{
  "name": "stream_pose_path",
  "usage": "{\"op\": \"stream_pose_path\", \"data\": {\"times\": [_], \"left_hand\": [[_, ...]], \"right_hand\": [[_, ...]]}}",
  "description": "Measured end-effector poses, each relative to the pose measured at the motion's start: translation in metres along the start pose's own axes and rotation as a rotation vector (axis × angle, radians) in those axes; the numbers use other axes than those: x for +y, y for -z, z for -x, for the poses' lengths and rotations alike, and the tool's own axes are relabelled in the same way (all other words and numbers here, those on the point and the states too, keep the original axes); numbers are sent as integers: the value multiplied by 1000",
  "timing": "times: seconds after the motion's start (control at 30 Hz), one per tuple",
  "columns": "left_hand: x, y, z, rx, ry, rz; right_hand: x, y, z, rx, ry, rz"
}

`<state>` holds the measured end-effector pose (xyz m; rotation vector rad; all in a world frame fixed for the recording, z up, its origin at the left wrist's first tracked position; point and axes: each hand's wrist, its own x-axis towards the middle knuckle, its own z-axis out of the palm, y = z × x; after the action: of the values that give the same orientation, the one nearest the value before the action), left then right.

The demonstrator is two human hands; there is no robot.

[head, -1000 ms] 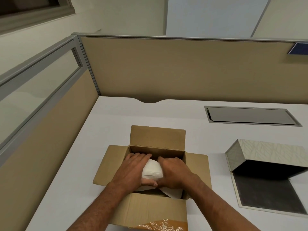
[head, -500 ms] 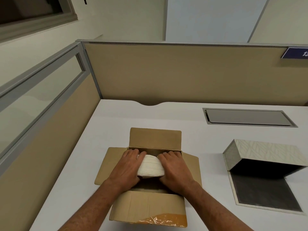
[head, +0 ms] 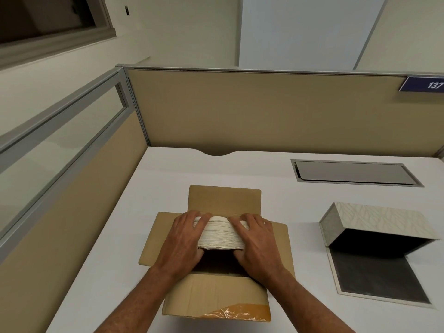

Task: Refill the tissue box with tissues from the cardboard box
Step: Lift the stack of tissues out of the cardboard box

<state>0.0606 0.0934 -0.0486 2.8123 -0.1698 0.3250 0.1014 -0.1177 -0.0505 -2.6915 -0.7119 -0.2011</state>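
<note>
Cardboard box (head: 216,294) on the counter (head: 101,272), flaps open. Left hand (head: 185,239) pressed to one end of the tissue stack (head: 219,237), right hand (head: 255,241) to the other; I hold it between them above the box's dark opening. Tissue box (head: 374,222) well apart to the right, lid up, looks empty. Judged: stack out, carry and loading left.

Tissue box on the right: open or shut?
Open. The tissue box has its patterned lid raised, showing a dark interior with no tissues visible.
</note>
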Motion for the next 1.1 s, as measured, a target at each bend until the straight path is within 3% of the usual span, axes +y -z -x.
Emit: {"op": "stream_pose_path", "data": {"times": [0.3, 0.47, 0.83, 1.1], "left_hand": [[10, 40, -5, 90, 11, 16], [13, 71, -7, 71, 30, 153], [68, 111, -34, -102, 158, 804], [151, 78, -44, -152, 348, 1201]], "right_hand": [[-7, 28, -12, 41, 42, -95], [-1, 58, -10, 36, 37, -169], [36, 148, 23, 50, -205, -692], [105, 180, 70, 83, -431, -945]]}}
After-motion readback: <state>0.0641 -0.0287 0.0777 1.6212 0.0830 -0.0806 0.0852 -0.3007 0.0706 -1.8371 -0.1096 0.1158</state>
